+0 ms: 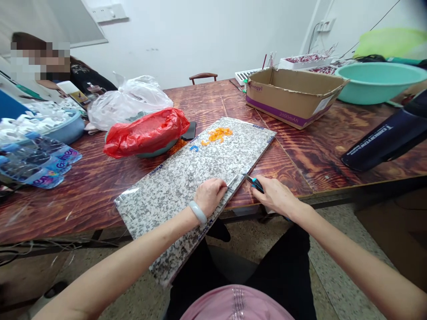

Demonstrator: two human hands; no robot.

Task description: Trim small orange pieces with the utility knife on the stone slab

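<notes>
My left hand (209,195), with a pale bangle on its wrist, pinches a small thin whitish piece (232,181) over the near edge of a speckled stone-like board (173,178). In my right hand (275,193) is a pair of pliers (255,182) with black and blue handles; the jaws point left, close to the thin piece. Whether the jaws touch it is too small to tell. Farther up the board lie a pile of orange pieces (218,134) and a few blue pieces (194,148).
A red plastic bag (147,131) covers a bowl at the left, near a white bag (130,100) and water bottles (43,164). To the right are a cardboard box (290,95), a green basin (376,82) and a dark flask (383,138). A person sits back left.
</notes>
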